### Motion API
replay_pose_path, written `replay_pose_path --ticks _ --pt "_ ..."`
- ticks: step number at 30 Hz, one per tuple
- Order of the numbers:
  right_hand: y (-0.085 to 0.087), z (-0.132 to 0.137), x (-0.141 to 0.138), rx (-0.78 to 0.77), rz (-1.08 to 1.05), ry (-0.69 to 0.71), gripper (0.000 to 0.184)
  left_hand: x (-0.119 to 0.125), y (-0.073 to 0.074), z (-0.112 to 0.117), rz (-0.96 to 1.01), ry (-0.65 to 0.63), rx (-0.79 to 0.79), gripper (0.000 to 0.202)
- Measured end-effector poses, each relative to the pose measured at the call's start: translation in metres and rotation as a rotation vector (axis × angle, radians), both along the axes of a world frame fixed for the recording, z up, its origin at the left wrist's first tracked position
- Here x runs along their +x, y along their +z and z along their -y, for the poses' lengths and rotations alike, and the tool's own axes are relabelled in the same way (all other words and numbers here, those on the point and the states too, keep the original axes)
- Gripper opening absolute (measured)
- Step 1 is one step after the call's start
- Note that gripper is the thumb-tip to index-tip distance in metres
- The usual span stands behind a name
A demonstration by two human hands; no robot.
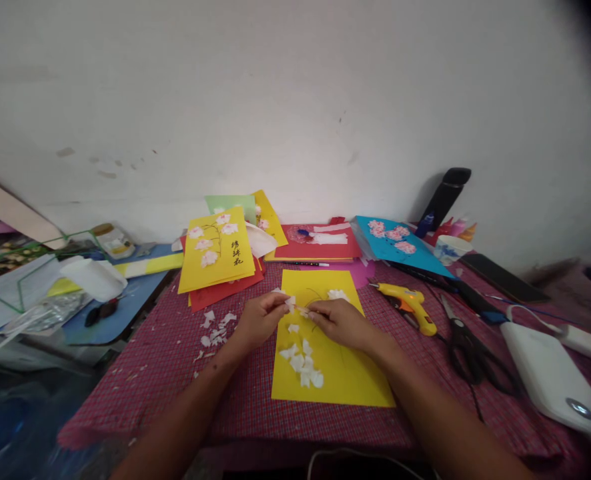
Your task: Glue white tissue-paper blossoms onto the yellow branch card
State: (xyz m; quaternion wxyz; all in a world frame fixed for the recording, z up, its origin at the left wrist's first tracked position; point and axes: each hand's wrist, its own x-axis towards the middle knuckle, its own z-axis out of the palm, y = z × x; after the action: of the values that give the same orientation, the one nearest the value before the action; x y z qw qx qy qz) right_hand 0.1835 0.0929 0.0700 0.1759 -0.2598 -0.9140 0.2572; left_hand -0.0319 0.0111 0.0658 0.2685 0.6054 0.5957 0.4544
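Note:
A yellow sheet of card (335,373) lies in front of me with thin drawn stems on it. My left hand (263,321) pinches a small piece of white paper (290,303) over the card's upper left part. Close beside it, my right hand (344,323) has its fingers pressed together above the card; a tiny pale bit shows at the tips, too small to name. White paper petals (303,365) cluster at the card's lower left, and more white paper (337,295) shows past my right hand. Loose paper scraps (217,332) lie left of the card.
On the right are a yellow glue gun (409,305), black-handled scissors (470,353) and a white power bank (555,380). Finished flower cards (220,250) lie stacked at the back left. A blue flower card (400,243) and a paper cup (450,249) stand at the back right.

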Motion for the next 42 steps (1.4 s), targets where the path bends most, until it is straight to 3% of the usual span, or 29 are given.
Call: replay_pose_path --ticks 5,12,16,19,24,28,32,36,42 --pt "-0.001 0.0 0.0 0.015 -0.013 0.045 0.028 0.002 0.01 0.003 -0.13 -0.012 0.022 0.019" --pt "-0.001 0.001 -0.001 0.002 -0.039 0.047 0.026 0.005 0.01 0.003 0.072 -0.044 -0.073 0.018" --pt "-0.004 0.001 -0.001 -0.035 -0.044 -0.044 0.019 0.004 0.003 0.001 0.196 -0.049 -0.135 0.023" --pt "-0.005 0.0 -0.001 -0.01 -0.081 -0.056 0.01 0.004 0.002 -0.001 0.224 -0.066 -0.152 0.026" --pt "-0.006 -0.001 -0.003 0.013 -0.107 0.004 0.019 0.004 0.007 0.0 0.169 -0.08 -0.146 0.027" --pt "-0.009 -0.001 -0.004 -0.077 -0.103 0.01 0.021 0.005 0.009 0.002 0.171 -0.087 -0.145 0.025" --pt "-0.014 0.0 -0.006 -0.185 -0.142 -0.037 0.004 0.004 0.008 0.002 0.184 -0.086 -0.148 0.025" --pt "-0.013 -0.001 -0.006 -0.15 -0.18 -0.031 0.004 0.002 0.01 0.002 0.174 -0.112 -0.145 0.023" --pt "-0.008 -0.003 -0.003 -0.057 -0.164 0.052 0.021 0.003 0.014 0.003 0.135 -0.137 -0.142 0.022"
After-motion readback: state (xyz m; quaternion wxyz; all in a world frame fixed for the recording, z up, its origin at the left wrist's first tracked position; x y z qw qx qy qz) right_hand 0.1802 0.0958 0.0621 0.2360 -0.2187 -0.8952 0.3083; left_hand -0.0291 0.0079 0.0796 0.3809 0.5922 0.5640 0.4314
